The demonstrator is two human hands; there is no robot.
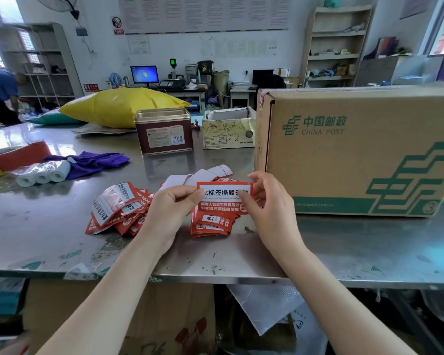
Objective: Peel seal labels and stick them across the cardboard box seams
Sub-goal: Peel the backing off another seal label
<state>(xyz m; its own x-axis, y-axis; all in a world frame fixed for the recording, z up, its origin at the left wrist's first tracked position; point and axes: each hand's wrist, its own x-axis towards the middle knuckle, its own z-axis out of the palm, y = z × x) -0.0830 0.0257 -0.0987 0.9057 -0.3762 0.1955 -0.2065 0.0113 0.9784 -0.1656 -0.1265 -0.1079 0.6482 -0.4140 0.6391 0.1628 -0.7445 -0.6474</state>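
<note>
On the steel table (62, 226), left to right: paper rolls (42, 174) in clear wrap; purple cloth (92, 162); loose heap of red seal labels (118, 208). Left hand (169, 208), pinching the left edge of one red seal label (223, 198), held above a small label stack (210, 225). Right hand (269, 208), pinching that label's right edge. Brown tin (164, 131) behind. China Post cardboard box (356, 149), far right, near the hands.

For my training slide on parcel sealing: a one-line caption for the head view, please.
Both hands, left hand and right hand, pinch a red seal label beside the China Post box.
</note>
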